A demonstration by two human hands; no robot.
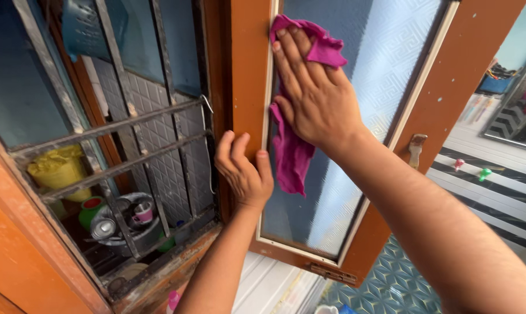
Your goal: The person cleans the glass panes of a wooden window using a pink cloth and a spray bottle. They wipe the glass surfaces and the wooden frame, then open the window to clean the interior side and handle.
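Right hand (318, 93) yours, spread flat, fingers extended, pressing magenta cloth (292, 154) against frosted glass pane (385, 64) near upper left edge; cloth bunched above fingertips, rest hanging below palm. Left hand (242, 171) half-curled round orange wooden frame (248, 70) of open window sash, fingers wrapped on edge, thumb on inner side. Metal latch (416, 148) on far frame side. Barred window grille (117, 145) left, yellow container (59, 168) and steel utensils (123, 221) behind.

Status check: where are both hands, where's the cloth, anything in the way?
Right hand flat, pressing pink cloth on the glass pane. Left hand gripping the orange window frame, steadying it. Nothing blocking the pane; window bars off to the left.
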